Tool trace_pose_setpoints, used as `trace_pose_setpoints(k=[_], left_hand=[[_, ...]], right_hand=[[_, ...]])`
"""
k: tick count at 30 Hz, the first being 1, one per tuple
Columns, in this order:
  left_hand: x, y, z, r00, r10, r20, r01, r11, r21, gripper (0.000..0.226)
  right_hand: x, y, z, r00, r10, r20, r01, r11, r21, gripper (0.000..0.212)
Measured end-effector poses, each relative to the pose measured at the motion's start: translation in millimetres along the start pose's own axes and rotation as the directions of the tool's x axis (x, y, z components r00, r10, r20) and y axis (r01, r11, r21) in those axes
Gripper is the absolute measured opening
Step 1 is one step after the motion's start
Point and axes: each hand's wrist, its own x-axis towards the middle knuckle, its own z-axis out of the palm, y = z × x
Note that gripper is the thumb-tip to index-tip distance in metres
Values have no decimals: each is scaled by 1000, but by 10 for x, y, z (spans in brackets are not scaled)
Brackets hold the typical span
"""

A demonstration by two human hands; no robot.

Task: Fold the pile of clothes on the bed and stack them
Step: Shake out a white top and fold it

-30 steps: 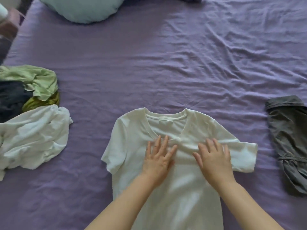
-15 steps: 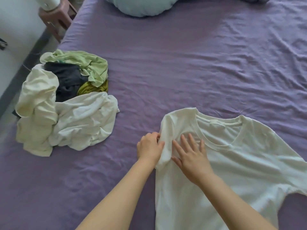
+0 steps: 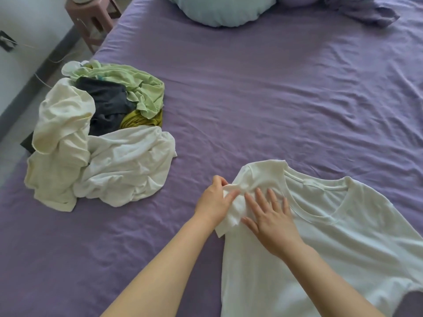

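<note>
A white T-shirt [image 3: 332, 236] lies spread flat on the purple bed [image 3: 251, 99], collar away from me, at the lower right. My left hand [image 3: 214, 201] pinches the shirt's left sleeve, which is bunched and lifted a little off the sheet. Just right of it, my right hand [image 3: 271, 217] presses flat with straight fingers on the shirt's left shoulder. The pile of unfolded clothes [image 3: 98, 138] sits at the left: cream and white pieces in front, a dark grey one, a light green one and an olive one behind.
A pale blue pillow [image 3: 222, 10] and a crumpled purple cover [image 3: 366, 9] lie at the head of the bed. A pink stool [image 3: 93, 24] stands on the floor beyond the bed's left edge, by a white wall.
Both hands moved from the shirt's chest to its left shoulder. My left hand took hold of the left sleeve and drew it up. The view turned left, so the pile came into full sight.
</note>
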Motion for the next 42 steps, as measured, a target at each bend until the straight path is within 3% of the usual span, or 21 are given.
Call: trace_pose_setpoints(k=[3,7,10,13,16,19,23,25,28,32,36,39,42], left_hand=[[19,-76,-55,998,-39,45,37,999,37,42],[59,-142,-192,997,-39,-59,37,999,-29,10],[186,-140,-349,991,15,-135,-15,1000,1,6],[342,-151,-452,984,46,-170,-35,997,66,14],[376,-212,-376,997,29,-75,-9,967,255,21],[278,-296,-226,995,27,-92,0,958,288,36],[-20,-386,-91,951,-42,-306,120,963,241,67],[-254,-439,27,913,-146,-380,178,983,50,73],[-665,-521,245,903,-340,-263,277,928,-251,51],[-1192,-599,587,941,-323,-98,296,930,-217,12],[-1579,-670,843,926,-376,-25,360,902,-237,13],[-1903,-749,963,917,-399,20,388,877,-282,3],[-2290,-840,1078,901,-424,85,430,858,-280,15]], right_hand=[[36,-37,5,1000,21,-1,-21,1000,17,71],[59,-96,18,999,50,-6,-50,999,-15,94],[130,-140,45,996,83,-44,-83,997,2,89],[273,-182,51,992,102,-78,-102,995,8,84],[384,-187,42,990,109,-87,-113,993,-39,84],[430,-164,26,990,126,-63,-129,990,-50,87],[443,-171,-102,993,115,-2,-115,993,-39,87],[270,-206,-83,996,89,-17,-90,995,-42,79],[-295,-314,142,999,42,-2,-42,998,-35,71],[-1130,-444,491,998,51,-28,-50,999,7,71],[-1711,-481,763,997,57,-51,-58,998,-19,48],[-1986,-463,876,995,94,34,-95,995,30,52],[-2123,-448,1062,990,82,117,-93,991,94,59]])
